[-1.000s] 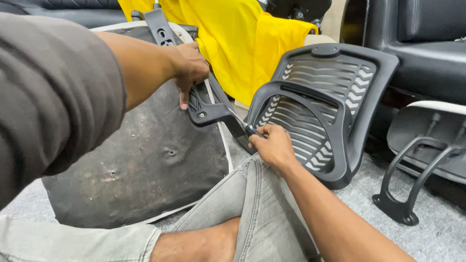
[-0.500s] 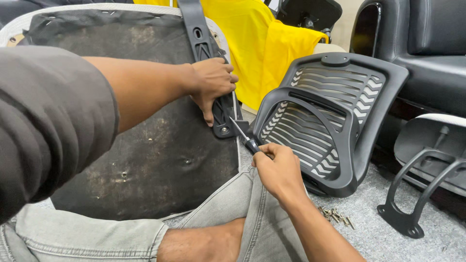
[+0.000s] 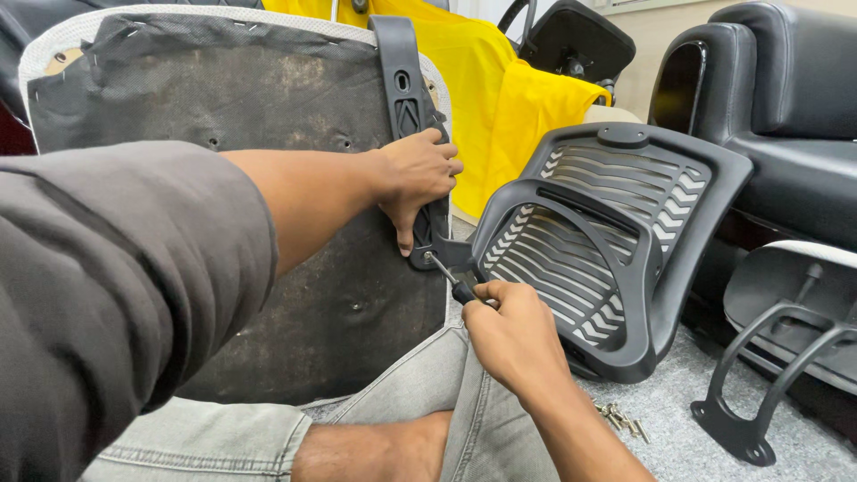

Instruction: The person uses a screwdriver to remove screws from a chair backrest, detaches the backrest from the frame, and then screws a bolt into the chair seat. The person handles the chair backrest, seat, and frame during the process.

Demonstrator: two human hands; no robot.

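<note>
- The person is driving a screw: the right hand point(image 3: 513, 335) has its fingers clamped on a screwdriver point(image 3: 451, 278), tip at the black armrest bracket point(image 3: 412, 134).
- The left hand point(image 3: 418, 178), fingers wrapped on it, is steadying the bracket against the seat underside point(image 3: 250, 178).
- The next move is likely calling for turning with steady pressure.
- Compared with half a second ago, the left hand is gripping slightly higher and the screwdriver is angling lower.

1. A furniture repair or assembly workshop for office chairs.
2. A loose black plastic chair back point(image 3: 616, 241) stands on the right.
3. A detached armrest point(image 3: 768, 384) and scattered screws point(image 3: 620, 418) lie on grey floor point(image 3: 678, 437).
4. Black padded chairs point(image 3: 786, 116) crowd the far right.
</note>
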